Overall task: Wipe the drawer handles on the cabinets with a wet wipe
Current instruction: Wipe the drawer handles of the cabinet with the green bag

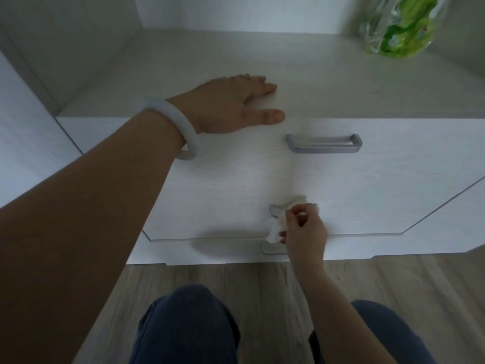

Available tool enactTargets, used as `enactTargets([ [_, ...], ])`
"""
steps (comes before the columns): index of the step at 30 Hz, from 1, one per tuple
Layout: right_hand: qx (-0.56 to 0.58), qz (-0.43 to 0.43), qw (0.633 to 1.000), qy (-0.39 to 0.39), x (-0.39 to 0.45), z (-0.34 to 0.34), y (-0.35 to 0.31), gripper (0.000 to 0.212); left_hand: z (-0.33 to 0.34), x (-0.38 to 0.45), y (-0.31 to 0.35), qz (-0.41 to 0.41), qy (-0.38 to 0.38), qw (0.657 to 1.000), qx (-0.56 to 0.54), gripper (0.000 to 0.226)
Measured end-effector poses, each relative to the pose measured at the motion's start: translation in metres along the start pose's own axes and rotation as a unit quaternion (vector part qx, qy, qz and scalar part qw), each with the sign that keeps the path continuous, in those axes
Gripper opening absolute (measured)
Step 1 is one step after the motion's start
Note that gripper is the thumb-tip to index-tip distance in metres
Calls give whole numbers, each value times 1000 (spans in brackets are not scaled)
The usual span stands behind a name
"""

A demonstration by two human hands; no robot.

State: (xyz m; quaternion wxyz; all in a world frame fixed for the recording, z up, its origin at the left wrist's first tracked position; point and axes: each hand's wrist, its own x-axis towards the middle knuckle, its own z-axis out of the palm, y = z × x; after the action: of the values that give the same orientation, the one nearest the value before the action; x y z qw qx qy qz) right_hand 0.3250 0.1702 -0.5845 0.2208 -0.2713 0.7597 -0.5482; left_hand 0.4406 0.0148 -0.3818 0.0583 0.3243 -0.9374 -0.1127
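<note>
A white cabinet with drawers fills the view. The top drawer's grey metal handle (324, 144) is bare. My right hand (304, 229) grips a crumpled white wet wipe (275, 231) and holds it against the second drawer's handle (275, 209), which is mostly hidden behind hand and wipe. A third handle (271, 249) shows just below, at the drawer underneath. My left hand (233, 103) lies flat with straight fingers on the cabinet top (341, 88), near its front edge; a pale bangle sits on that wrist.
A clear and green wet-wipe pack (401, 24) stands at the back right of the cabinet top. White walls close in the niche on the left. Wooden floor (262, 279) runs below the cabinet, with my knees in dark trousers over it.
</note>
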Motion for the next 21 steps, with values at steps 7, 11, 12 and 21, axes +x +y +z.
enactTargets([
  [7, -48, 16, 994, 100, 20, -31, 9, 10, 0, 2, 0, -6, 1, 1000, -6, 75],
  [11, -131, -38, 986, 100, 17, -22, 11, 13, 0, 0, 2, -2, 3, 1000, -10, 74],
  [12, -151, -54, 983, 89, 18, -24, 10, 14, 0, 0, 2, -1, 3, 1000, -9, 74],
  [21, -178, -54, 979, -89, 16, 8, -21, 17, 0, 1, 1, 0, -1, 1000, 1, 74],
])
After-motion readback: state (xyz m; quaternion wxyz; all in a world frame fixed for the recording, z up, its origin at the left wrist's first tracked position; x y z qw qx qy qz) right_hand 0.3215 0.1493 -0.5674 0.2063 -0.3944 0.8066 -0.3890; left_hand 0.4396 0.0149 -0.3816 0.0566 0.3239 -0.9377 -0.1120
